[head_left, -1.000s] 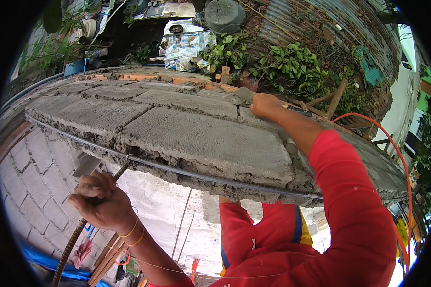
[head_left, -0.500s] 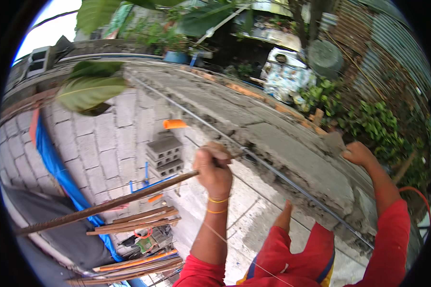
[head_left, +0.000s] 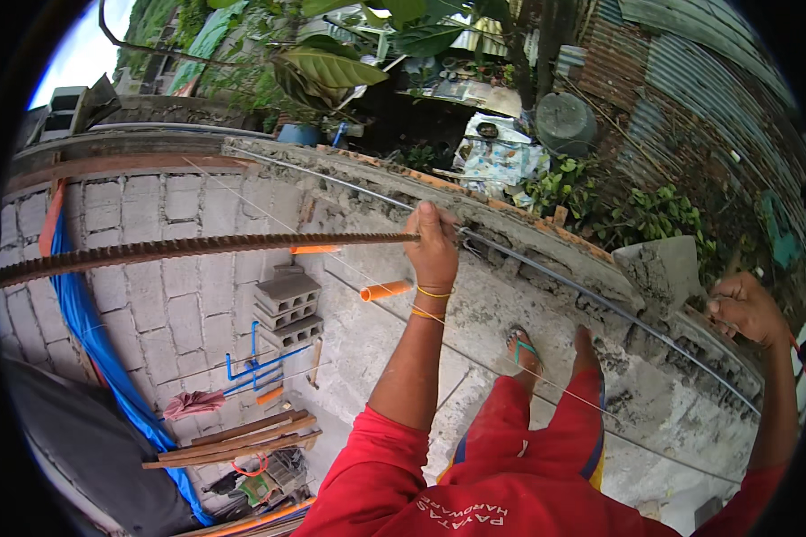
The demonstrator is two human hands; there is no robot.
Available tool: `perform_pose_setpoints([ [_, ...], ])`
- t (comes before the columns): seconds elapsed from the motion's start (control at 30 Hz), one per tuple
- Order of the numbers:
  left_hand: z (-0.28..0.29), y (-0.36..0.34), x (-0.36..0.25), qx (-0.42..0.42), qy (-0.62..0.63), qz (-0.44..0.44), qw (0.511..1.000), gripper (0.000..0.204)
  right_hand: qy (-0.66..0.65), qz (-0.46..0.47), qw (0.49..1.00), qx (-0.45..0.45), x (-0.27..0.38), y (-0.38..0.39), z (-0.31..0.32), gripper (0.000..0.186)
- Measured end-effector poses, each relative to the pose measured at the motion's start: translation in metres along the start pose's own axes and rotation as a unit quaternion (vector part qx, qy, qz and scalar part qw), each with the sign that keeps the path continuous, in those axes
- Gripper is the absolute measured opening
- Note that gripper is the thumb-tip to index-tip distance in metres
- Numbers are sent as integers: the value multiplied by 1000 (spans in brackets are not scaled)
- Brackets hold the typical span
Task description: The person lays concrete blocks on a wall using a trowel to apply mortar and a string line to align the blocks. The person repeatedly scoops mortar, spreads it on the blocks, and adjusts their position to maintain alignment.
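My left hand (head_left: 432, 242), banded in yellow at the wrist, is closed on a rusty ribbed steel bar (head_left: 197, 247) that runs to the left edge. Just beside it, a thin grey rod (head_left: 564, 291) runs along the rough, mortar-covered edge of a block wall (head_left: 510, 224). At the right, my right hand (head_left: 737, 306) has its fingers curled round a trowel, whose handle they mostly hide; the mortar-stained blade (head_left: 655, 267) is over the wall top. Thin strings cross below my left forearm. My legs and sandalled feet are on a pale concrete surface (head_left: 484, 340).
Stacked hollow blocks (head_left: 287, 309), orange pipes (head_left: 385, 291), blue pipes (head_left: 255, 367), timber planks (head_left: 233, 447) and a blue tarp (head_left: 107, 349) are at the left. Beyond the wall are plants (head_left: 654, 215), corrugated sheets (head_left: 690, 80), a grey drum (head_left: 564, 121) and overhanging leaves (head_left: 331, 67).
My view has swung leftward, showing more blocks, tarp and feet. The bar in my left hand has turned from steep to nearly level. My right hand and trowel now sit at the far right.
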State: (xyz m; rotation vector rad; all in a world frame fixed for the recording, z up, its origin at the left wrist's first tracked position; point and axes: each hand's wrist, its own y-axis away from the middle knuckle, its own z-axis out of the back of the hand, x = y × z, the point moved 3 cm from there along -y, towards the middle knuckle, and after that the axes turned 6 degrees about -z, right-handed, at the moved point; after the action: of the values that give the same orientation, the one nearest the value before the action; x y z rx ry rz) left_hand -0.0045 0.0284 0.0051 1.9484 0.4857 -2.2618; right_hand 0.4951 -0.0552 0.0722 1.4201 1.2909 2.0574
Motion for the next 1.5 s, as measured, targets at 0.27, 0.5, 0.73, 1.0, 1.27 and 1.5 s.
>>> perform_pose_setpoints([
  [0.27,5,-7,3,39,38,20,998,52,-106,9,948,-299,-83,317,-61,52],
  [0.5,10,-7,-2,72,30,-21,997,54,79,-75,901,-419,-164,424,-207,39],
  [0.73,14,-9,-12,118,18,-14,993,52,87,-130,803,-575,-164,411,-255,31],
  [1.0,10,-7,-3,109,122,74,984,50,87,131,888,-432,10,276,-72,59],
  [1.27,-5,-2,-5,73,47,9,996,49,300,-23,946,-122,-28,-150,17,59],
  [1.5,-13,0,-5,45,43,-13,998,50,361,-213,908,26,-122,-377,-47,56],
])
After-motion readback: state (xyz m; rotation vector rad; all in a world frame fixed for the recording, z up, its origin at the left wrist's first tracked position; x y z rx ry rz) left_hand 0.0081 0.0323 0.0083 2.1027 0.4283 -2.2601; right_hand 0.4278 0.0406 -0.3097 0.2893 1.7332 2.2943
